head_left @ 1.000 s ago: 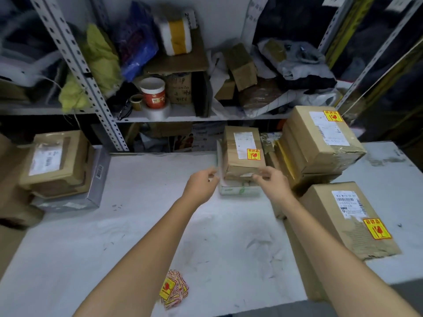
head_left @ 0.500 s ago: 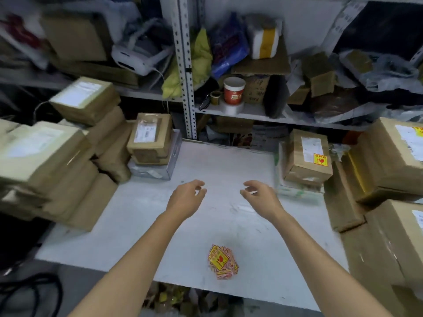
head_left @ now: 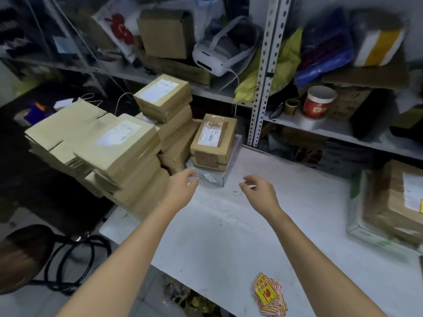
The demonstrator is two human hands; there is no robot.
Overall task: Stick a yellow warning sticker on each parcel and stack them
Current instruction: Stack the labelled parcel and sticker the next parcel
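- Both hands have swung left since the earlier frame, away from the stickered parcel point(head_left: 389, 202) (yellow sliver at the right edge).
- Over the table point(head_left: 229, 225), the left hand point(head_left: 183, 188) and right hand point(head_left: 258, 193) hover with fingers loosely spread, holding nothing.
- Just beyond the left hand, an unlabelled parcel point(head_left: 214, 138) sits on a grey box point(head_left: 220, 176).
- Near the table's front edge lies the sticker pile point(head_left: 270, 298).
- Progress looks partway: the brown stack point(head_left: 109, 147) at left shows no stickers.

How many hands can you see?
2. The left hand is by the flat grey box's near corner; the right hand is above the white table, further right. Both are empty.
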